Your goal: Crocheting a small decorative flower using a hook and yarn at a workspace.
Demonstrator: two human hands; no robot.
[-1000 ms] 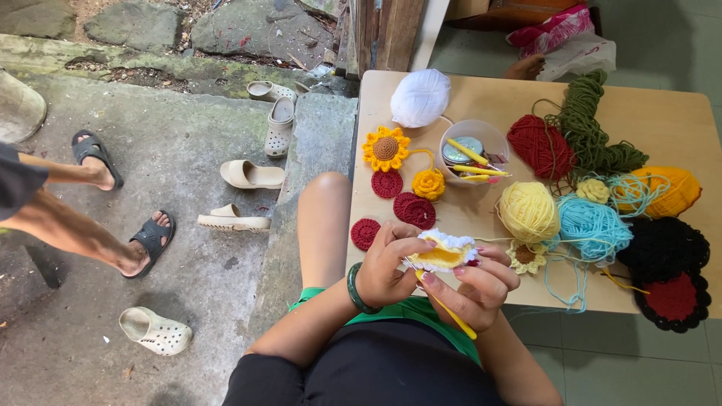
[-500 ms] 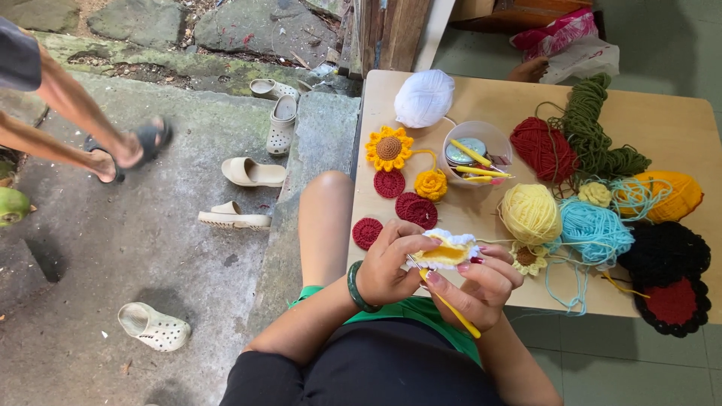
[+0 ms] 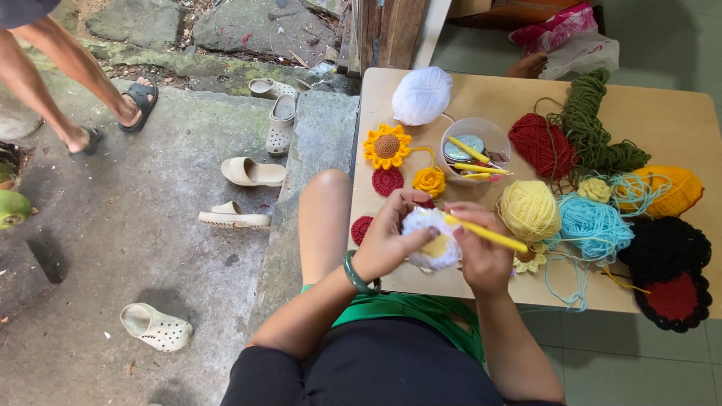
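Note:
My left hand (image 3: 391,233) grips a small round white crochet piece with a yellow centre (image 3: 432,239) at the near edge of the low wooden table (image 3: 481,94). A green bangle (image 3: 355,274) circles that wrist. My right hand (image 3: 481,252) holds a yellow crochet hook (image 3: 489,234) with its tip at the piece. Just beyond my hands lie a crocheted sunflower (image 3: 386,146), small red rounds (image 3: 388,181) and a small yellow flower (image 3: 429,180).
On the table: white yarn ball (image 3: 421,95), clear tub with hooks (image 3: 474,150), pale yellow (image 3: 529,210), light blue (image 3: 594,225), red (image 3: 541,144), green (image 3: 590,124) and orange (image 3: 669,189) yarn, a black-and-red mat (image 3: 669,278). Sandals (image 3: 248,173) lie on the concrete; a person's legs (image 3: 68,83) walk at left.
I have lifted and turned the white piece up toward me, and the hook now points right. The walking person has moved from the left edge to the upper left.

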